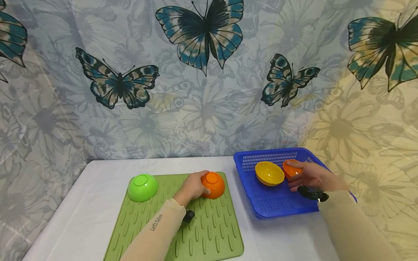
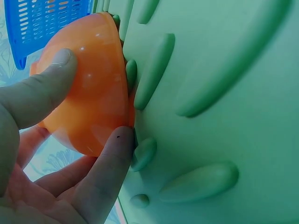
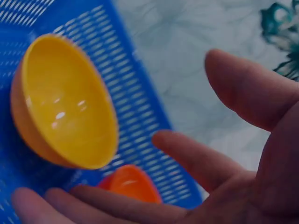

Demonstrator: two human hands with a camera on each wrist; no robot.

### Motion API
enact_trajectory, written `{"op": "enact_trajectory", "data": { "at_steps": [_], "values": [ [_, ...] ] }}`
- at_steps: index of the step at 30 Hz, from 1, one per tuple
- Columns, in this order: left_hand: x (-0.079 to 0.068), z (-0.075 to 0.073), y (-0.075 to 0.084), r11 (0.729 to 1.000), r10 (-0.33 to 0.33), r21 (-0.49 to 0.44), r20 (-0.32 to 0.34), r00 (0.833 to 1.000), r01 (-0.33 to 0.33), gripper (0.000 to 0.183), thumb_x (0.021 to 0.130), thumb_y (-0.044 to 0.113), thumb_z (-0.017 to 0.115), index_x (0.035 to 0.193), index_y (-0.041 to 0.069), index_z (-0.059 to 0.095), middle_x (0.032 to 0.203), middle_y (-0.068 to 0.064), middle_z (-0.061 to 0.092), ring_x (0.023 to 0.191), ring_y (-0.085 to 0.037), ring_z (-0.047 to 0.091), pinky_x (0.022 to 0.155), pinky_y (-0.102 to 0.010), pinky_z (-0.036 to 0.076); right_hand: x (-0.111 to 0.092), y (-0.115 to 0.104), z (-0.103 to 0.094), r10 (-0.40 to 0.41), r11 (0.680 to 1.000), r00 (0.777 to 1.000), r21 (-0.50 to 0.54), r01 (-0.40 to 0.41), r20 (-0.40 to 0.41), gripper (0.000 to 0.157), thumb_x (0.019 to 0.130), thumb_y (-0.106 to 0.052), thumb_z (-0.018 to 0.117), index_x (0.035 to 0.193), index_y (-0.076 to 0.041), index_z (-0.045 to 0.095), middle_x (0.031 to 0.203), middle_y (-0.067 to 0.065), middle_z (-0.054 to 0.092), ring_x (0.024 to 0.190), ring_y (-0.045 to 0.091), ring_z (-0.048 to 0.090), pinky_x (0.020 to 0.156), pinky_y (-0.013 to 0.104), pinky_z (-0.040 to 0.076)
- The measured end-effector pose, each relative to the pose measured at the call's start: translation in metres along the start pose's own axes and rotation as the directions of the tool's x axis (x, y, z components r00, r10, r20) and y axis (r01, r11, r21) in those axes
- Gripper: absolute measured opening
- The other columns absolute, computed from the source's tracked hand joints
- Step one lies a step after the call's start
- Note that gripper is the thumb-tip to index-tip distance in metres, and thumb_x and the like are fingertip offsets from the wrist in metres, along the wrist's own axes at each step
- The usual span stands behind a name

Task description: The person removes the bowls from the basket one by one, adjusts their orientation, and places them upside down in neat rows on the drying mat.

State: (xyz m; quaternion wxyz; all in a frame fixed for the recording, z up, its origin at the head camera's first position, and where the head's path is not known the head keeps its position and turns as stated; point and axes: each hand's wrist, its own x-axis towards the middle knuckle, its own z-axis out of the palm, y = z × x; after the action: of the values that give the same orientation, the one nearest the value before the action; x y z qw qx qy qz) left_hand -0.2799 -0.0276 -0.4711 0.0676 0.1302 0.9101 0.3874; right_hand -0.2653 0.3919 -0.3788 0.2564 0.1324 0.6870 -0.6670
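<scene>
An upside-down orange bowl (image 1: 213, 186) rests on the green ridged mat (image 1: 209, 232). My left hand (image 1: 193, 186) grips its side, the thumb on the outer wall and other fingers near the rim in the left wrist view. Over the right part of the blue basket (image 1: 271, 210), my right hand (image 1: 313, 175) is spread, with nothing held. In the basket, a second orange bowl (image 1: 290, 169) lies just beyond the right fingers, partly hidden by them. Beside it a yellow bowl (image 3: 70, 102) sits with its hollow facing up.
A green bowl (image 1: 143, 187) stands upside down at the mat's far left corner. White cloth (image 1: 72, 203) covers the table around the mat and basket. Behind the table hangs a butterfly-patterned curtain (image 1: 209, 119).
</scene>
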Motion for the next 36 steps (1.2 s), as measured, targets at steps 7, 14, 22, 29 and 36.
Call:
{"op": "enact_trajectory", "data": {
  "at_steps": [7, 14, 22, 29, 36],
  "values": [
    [-0.001, 0.000, 0.000, 1.000, -0.008, -0.013, -0.002, 1.000, 0.008, 0.081, 0.071, 0.008, 0.089, 0.144, 0.012, 0.055, 0.134, -0.012, 0.060, 0.122, -0.033, 0.054, 0.103, -0.048, 0.042, 0.025, 0.012, 0.005, 0.013, 0.996, 1.000, 0.088, -0.012, -0.015, 0.075, 0.103, -0.026, 0.057, 0.156, 0.000, 0.011, 0.155, 0.040, 0.005, 0.131, 0.065, 0.026, 0.095, 0.066, 0.042],
    [-0.002, 0.000, 0.001, 0.999, -0.019, -0.028, -0.002, 1.000, 0.019, 0.081, 0.071, 0.007, 0.089, 0.144, 0.013, 0.055, 0.133, -0.012, 0.060, 0.123, -0.033, 0.053, 0.103, -0.048, 0.042, 0.031, 0.012, 0.019, 0.041, 0.995, 0.999, 0.092, -0.038, -0.034, 0.054, 0.103, -0.023, 0.057, 0.147, -0.002, 0.034, 0.148, 0.041, 0.017, 0.116, 0.061, 0.045, 0.093, 0.060, 0.047],
    [-0.002, 0.001, 0.000, 0.999, -0.022, -0.039, -0.008, 1.000, 0.022, 0.081, 0.071, 0.007, 0.089, 0.144, 0.012, 0.055, 0.134, -0.012, 0.059, 0.124, -0.033, 0.053, 0.104, -0.049, 0.041, 0.042, 0.011, 0.031, 0.051, 0.997, 0.999, 0.055, -0.050, -0.018, 0.061, 0.106, -0.024, 0.052, 0.155, 0.001, 0.026, 0.156, 0.034, 0.008, 0.131, 0.055, 0.031, 0.094, 0.060, 0.046],
    [-0.001, 0.003, -0.002, 0.999, -0.019, -0.045, -0.013, 1.000, 0.018, 0.081, 0.071, 0.007, 0.089, 0.144, 0.012, 0.055, 0.133, -0.012, 0.060, 0.122, -0.033, 0.054, 0.103, -0.049, 0.042, 0.055, 0.011, 0.038, 0.092, 0.989, 0.996, 0.118, -0.092, 0.000, 0.063, 0.106, -0.019, 0.051, 0.158, -0.001, 0.019, 0.158, 0.030, 0.007, 0.133, 0.049, 0.027, 0.094, 0.058, 0.046],
    [0.000, 0.003, -0.003, 0.999, -0.026, -0.044, -0.017, 1.000, 0.025, 0.081, 0.070, 0.007, 0.090, 0.144, 0.013, 0.056, 0.132, -0.011, 0.061, 0.122, -0.033, 0.054, 0.102, -0.049, 0.042, 0.067, 0.013, 0.045, 0.088, 0.996, 0.996, 0.028, -0.089, 0.025, 0.058, 0.106, -0.002, 0.041, 0.158, 0.000, 0.015, 0.157, 0.030, 0.007, 0.126, 0.045, 0.035, 0.092, 0.051, 0.049]
  ]
}}
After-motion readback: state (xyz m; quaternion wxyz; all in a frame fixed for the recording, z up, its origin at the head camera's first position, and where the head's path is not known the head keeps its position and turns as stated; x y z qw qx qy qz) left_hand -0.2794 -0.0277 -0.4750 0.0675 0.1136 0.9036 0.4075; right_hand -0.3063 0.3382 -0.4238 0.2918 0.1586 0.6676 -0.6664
